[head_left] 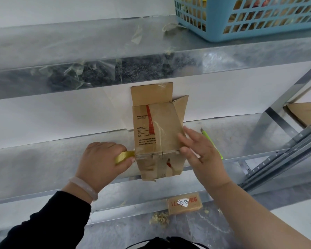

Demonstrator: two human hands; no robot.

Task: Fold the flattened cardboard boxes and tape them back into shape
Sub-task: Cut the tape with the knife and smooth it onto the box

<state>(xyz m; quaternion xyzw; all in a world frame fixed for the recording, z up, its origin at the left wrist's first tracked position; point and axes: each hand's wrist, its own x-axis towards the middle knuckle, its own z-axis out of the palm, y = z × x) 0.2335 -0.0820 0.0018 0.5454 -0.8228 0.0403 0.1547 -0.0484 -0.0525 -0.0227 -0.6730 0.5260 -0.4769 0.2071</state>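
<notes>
A small brown cardboard box lies on its side on the metal shelf, its taped end facing me and its far flaps standing open toward the white wall. Printed text and a red stripe run along its top face. My left hand is shut on a yellowish roll of tape, pressed against the box's near left edge. A strip of clear tape runs from the roll across the box's front edge. My right hand lies flat with fingers spread on the box's right side, pressing there.
A green utility knife lies on the shelf behind my right hand. A blue basket stands on the upper shelf at the right. Flattened cardboard rests at the far right. A taped box and tape scraps lie on the floor below.
</notes>
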